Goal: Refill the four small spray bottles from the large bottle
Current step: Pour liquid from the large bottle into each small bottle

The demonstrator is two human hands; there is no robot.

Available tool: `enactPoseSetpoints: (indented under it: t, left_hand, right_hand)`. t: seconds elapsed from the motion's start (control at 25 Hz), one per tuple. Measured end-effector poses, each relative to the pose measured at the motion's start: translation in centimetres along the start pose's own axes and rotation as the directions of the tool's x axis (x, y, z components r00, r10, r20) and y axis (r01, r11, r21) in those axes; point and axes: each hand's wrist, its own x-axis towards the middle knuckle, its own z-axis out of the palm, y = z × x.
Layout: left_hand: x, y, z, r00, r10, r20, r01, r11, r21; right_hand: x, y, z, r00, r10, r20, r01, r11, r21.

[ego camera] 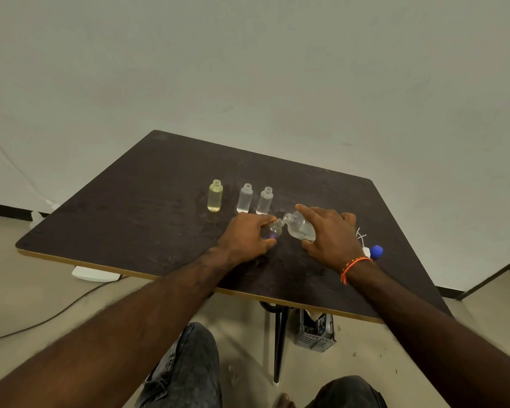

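We see a dark table (147, 207) set against a pale wall, with both bare forearms reaching over its near edge. The left hand (245, 237) is wrapped around a small clear spray bottle (273, 231) standing near the middle of the table, its cap off and its open neck tipped a little toward the right. The fingers of that hand are curled closed about the bottle's body, with the thumb on the near side.

The right hand (330, 234) grips the large bottle (299, 228), which is tilted well over to the left so that its open mouth sits just beside, perhaps touching, the mouth of the small bottle. Its fingers are closed over the top and far side of the large bottle, the index finger stretched along it. Clear liquid shows inside; we cannot tell whether any is flowing. An orange bracelet (354, 267) circles the right wrist.

Behind the hands, three more small bottles stand upright and uncapped in a row: a yellowish bottle (215, 196) on the left, then a clear bottle (245, 198) and a second clear bottle (265, 200) close together.

A blue cap (376, 251) lies on the table just right of the right wrist, next to some white spray-pump parts (362, 240), partly hidden.
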Motion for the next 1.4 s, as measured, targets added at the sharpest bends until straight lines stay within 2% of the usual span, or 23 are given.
enactPoseSetpoints:
  t: [0.64, 1.4]
  left_hand:
    - [0.14, 0.09, 0.08, 0.999, -0.004, 0.032, 0.003, 0.999, 0.045]
    - [0.36, 0.77, -0.35, 0.995, -0.052, 0.081, 0.047, 0.996, 0.073]
  right_hand:
    - [0.64, 0.34, -0.15, 0.996, -0.076, -0.049, 0.068, 0.988, -0.139]
    - [0.89, 0.30, -0.41, 0.991, -0.115, -0.072, 0.104, 0.983, -0.151]
